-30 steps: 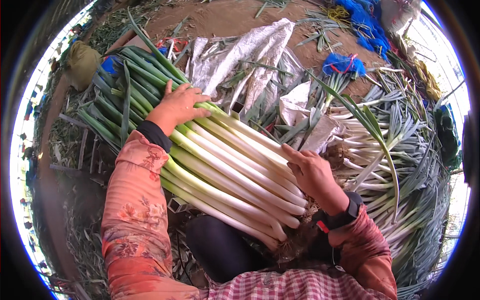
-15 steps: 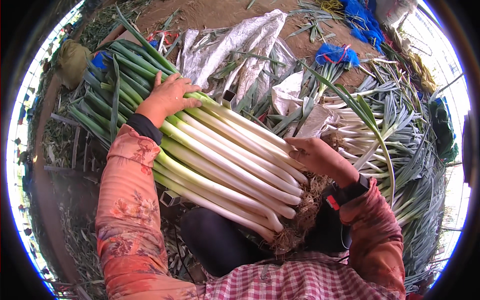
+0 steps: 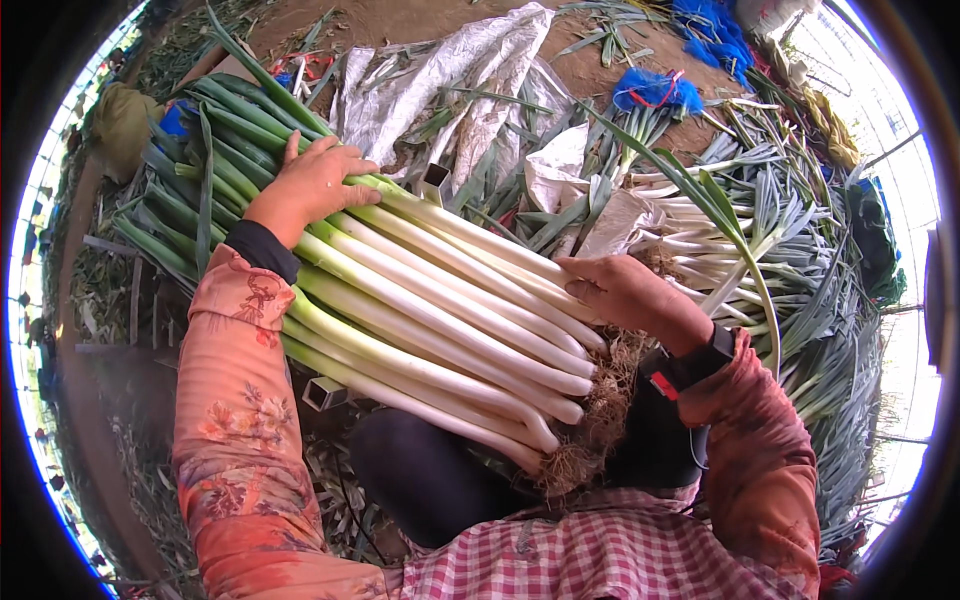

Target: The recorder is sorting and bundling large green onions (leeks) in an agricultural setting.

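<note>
A thick row of large green onions (image 3: 440, 310) lies slantwise across my lap, with green leaves at the far left and white stems toward the lower right. My left hand (image 3: 312, 185) rests on their far side where green turns white, fingers spread over the stalks. Near the root end, my right hand (image 3: 640, 298) is closed on the far edge stalks, its thumb and index finger against the white stems. The fingers' undersides are hidden. Brown, soil-covered roots (image 3: 610, 390) hang together below my right hand.
A metal frame shows a square tube end (image 3: 325, 393) under the near stalks and another tube end (image 3: 435, 183) beyond them. A crumpled white sheet (image 3: 490, 80) lies behind. At the right is a large pile of loose green onions (image 3: 820, 330); blue netting (image 3: 655, 92) lies farther back.
The green onions, both hands and the surroundings appear shifted slightly left and up in the view. Both hands keep their places on the stalks.
</note>
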A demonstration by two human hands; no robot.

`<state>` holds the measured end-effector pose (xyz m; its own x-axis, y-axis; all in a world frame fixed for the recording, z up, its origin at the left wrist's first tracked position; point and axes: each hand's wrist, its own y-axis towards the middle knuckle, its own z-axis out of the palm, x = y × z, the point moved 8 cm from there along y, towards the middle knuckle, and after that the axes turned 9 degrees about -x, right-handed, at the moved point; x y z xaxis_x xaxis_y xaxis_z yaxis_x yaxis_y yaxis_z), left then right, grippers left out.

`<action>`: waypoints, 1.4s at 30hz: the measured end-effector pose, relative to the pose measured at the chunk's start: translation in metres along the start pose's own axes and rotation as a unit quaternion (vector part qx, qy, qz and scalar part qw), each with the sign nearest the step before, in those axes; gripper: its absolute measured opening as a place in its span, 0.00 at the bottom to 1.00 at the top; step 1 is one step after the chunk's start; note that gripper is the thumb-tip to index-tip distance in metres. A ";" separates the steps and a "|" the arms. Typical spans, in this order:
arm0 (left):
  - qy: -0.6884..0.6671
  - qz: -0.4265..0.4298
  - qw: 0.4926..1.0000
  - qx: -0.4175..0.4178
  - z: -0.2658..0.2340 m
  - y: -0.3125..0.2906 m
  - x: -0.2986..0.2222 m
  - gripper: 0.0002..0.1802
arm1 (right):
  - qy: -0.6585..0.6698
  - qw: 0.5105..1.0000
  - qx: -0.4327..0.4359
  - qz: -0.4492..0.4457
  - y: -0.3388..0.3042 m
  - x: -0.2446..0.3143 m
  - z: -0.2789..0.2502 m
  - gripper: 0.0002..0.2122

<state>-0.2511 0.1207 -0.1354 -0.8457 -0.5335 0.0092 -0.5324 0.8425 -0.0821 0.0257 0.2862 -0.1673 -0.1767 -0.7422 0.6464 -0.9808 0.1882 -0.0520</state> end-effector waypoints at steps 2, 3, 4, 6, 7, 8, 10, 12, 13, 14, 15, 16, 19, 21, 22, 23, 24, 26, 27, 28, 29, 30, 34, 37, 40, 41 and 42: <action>0.000 -0.003 1.000 0.001 0.000 0.000 0.000 0.30 | -0.001 1.000 0.012 0.025 -0.002 0.001 -0.003 0.15; -0.002 -0.006 1.000 0.006 0.001 0.000 -0.001 0.30 | 0.000 0.998 0.029 0.051 -0.004 0.001 -0.005 0.14; -0.003 -0.010 1.000 0.011 0.001 0.000 -0.001 0.30 | 0.000 0.996 0.046 0.078 -0.007 -0.001 -0.006 0.13; -0.004 -0.009 1.000 0.010 -0.002 -0.001 0.000 0.30 | -0.022 0.999 -0.021 0.008 -0.019 -0.002 -0.012 0.12; -0.005 -0.010 1.000 0.010 -0.002 -0.002 0.000 0.30 | -0.033 0.998 -0.054 -0.026 -0.027 -0.001 -0.014 0.12; -0.003 -0.007 1.000 0.006 -0.001 -0.001 0.000 0.30 | -0.050 0.996 -0.067 -0.021 -0.035 -0.003 -0.016 0.12; 0.001 -0.002 1.000 -0.003 0.001 -0.001 0.001 0.29 | -0.082 0.992 -0.093 -0.012 -0.047 -0.006 -0.019 0.11; -0.004 -0.003 1.000 0.011 -0.001 -0.001 -0.002 0.30 | -0.108 0.988 -0.104 -0.029 -0.052 -0.002 -0.016 0.12; -0.007 -0.003 1.000 0.018 -0.001 0.000 -0.004 0.30 | -0.121 0.986 -0.109 -0.038 -0.053 0.000 -0.016 0.13; -0.012 -0.004 1.000 0.008 -0.003 -0.001 -0.004 0.29 | -0.121 0.988 -0.094 -0.028 -0.053 -0.002 -0.014 0.14; -0.011 -0.007 1.000 0.008 -0.003 -0.001 -0.003 0.29 | -0.111 0.990 -0.084 -0.013 -0.053 -0.004 -0.013 0.14; -0.010 -0.009 1.000 0.008 -0.003 -0.001 -0.003 0.29 | -0.101 0.992 -0.074 0.002 -0.052 -0.005 -0.013 0.14; -0.010 -0.011 1.000 0.017 -0.003 0.001 -0.004 0.29 | -0.056 0.994 -0.083 0.049 -0.054 -0.007 -0.015 0.15; -0.012 -0.009 1.000 0.014 -0.003 0.000 -0.003 0.29 | -0.072 0.991 -0.108 0.043 -0.057 -0.005 -0.018 0.15; -0.015 -0.006 1.000 0.004 -0.003 0.000 -0.002 0.29 | -0.109 0.986 -0.126 0.024 -0.060 -0.002 -0.019 0.14; -0.017 -0.002 1.000 -0.004 -0.004 0.000 -0.004 0.29 | -0.143 0.979 -0.143 0.006 -0.062 0.001 -0.019 0.14; -0.015 -0.002 1.000 0.002 -0.002 0.000 -0.004 0.29 | -0.129 0.981 -0.146 -0.003 -0.063 -0.001 -0.017 0.14; -0.011 -0.004 1.000 0.010 -0.003 0.000 -0.003 0.28 | -0.103 0.983 -0.152 -0.025 -0.060 -0.006 -0.015 0.14; -0.011 -0.004 1.000 0.013 -0.004 0.001 -0.004 0.28 | -0.085 0.987 -0.139 -0.009 -0.058 -0.010 -0.013 0.15; -0.011 -0.005 1.000 0.016 -0.004 0.002 -0.005 0.28 | -0.068 0.990 -0.126 0.007 -0.057 -0.012 -0.012 0.15; -0.012 -0.008 1.000 0.020 -0.004 0.002 -0.005 0.28 | -0.049 0.992 -0.110 0.022 -0.055 -0.015 -0.008 0.15; -0.007 -0.008 1.000 0.023 -0.005 0.001 -0.005 0.28 | -0.061 0.991 -0.118 0.006 -0.055 -0.012 -0.009 0.15; -0.010 0.005 1.000 -0.003 -0.008 -0.002 -0.008 0.27 | -0.128 0.971 -0.201 -0.031 -0.056 0.019 -0.010 0.22; 0.003 0.010 1.000 0.008 -0.009 0.001 -0.009 0.26 | -0.129 0.970 -0.208 -0.003 -0.047 0.015 0.003 0.20; 0.003 0.045 0.998 -0.043 -0.019 0.000 -0.009 0.27 | -0.129 0.972 -0.198 -0.001 -0.043 0.018 -0.001 0.15; 0.000 0.052 0.998 -0.047 -0.023 0.002 -0.011 0.28 | -0.101 0.980 -0.174 -0.007 -0.039 0.016 -0.002 0.15; 0.022 0.047 0.998 -0.037 -0.028 0.005 -0.012 0.30 | -0.073 0.986 -0.149 -0.012 -0.033 0.012 -0.007 0.14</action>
<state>-0.2447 0.1338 -0.1083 -0.8918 -0.4499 0.0482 -0.4509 0.8925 -0.0106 0.0568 0.2756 -0.1528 -0.1853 -0.8295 0.5269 -0.9206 0.3341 0.2022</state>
